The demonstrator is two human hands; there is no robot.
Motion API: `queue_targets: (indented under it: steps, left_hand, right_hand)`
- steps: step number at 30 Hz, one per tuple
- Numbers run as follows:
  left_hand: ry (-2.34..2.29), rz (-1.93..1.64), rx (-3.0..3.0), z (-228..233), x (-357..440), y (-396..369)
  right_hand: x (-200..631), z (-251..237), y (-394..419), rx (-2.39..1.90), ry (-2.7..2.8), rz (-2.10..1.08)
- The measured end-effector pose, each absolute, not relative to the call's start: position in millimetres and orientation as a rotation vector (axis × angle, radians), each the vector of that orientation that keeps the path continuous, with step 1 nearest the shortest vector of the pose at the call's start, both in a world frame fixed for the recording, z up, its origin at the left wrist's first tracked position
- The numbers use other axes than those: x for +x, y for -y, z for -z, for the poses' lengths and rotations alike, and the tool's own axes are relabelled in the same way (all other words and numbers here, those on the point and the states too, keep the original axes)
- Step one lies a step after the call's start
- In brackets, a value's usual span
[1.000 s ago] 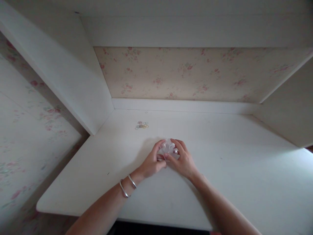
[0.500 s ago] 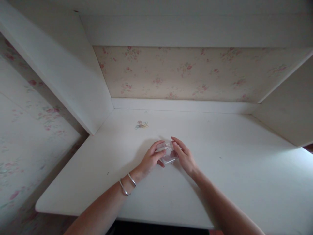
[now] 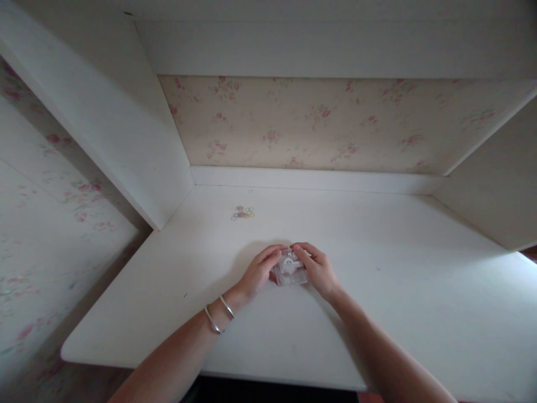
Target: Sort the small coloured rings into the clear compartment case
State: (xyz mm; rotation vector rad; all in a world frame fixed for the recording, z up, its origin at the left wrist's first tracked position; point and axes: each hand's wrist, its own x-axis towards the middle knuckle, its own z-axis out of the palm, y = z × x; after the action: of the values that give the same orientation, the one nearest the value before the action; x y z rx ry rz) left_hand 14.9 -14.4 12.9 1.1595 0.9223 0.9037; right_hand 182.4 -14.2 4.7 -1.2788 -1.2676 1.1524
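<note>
A small clear plastic box (image 3: pixel 291 275) with a whitish round piece showing on it is held between my two hands, above the front middle of the white desk. My left hand (image 3: pixel 260 270), with two silver bangles (image 3: pixel 218 316) on its wrist, grips the box's left side, thumb on top. On the opposite side, my right hand (image 3: pixel 318 270) has its thumb and fingers closed on the upper right edge. What lies inside the box is too blurred to tell.
A small cluster of coloured rings (image 3: pixel 243 212) lies on the white desk (image 3: pixel 403 313) beyond my hands, with one ring (image 3: pixel 250 191) farther back. A small dark sliver (image 3: pixel 185 295) lies at left. White side panels (image 3: pixel 138 140) and a floral-papered wall (image 3: pixel 293 126) enclose the back.
The box has turned and come slightly nearer in my hands, so its whitish round piece shows more. My left thumb has drawn back to its edge. The rings stay put.
</note>
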Motion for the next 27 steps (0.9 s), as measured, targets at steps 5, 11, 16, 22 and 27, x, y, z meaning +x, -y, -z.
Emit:
queue_targets:
  steps: [5, 11, 16, 22, 27]
  left_hand:
    - [-0.931, -0.912, 1.139, -14.1, 15.2, 13.9]
    - [-0.883, -0.864, 1.076, -19.5, 15.0, 15.7]
    - [-0.918, -0.821, 1.196, -15.8, 15.7, 16.1]
    - [-0.965, -0.907, 1.199, -14.6, 15.5, 12.7]
    - [-0.994, -0.988, 1.175, -16.8, 14.3, 10.8]
  right_hand:
    - [180.6, -8.8, 15.8, -1.261, 1.256, -1.13]
    - [184.5, -12.5, 13.3, -1.293, 1.086, -1.037]
    - [185.2, -13.7, 12.2, -1.266, 1.016, -1.05]
    - [185.4, -13.9, 14.2, -1.164, 0.955, -1.253]
    - [183.3, -17.2, 19.4, -1.118, 1.008, -1.487]
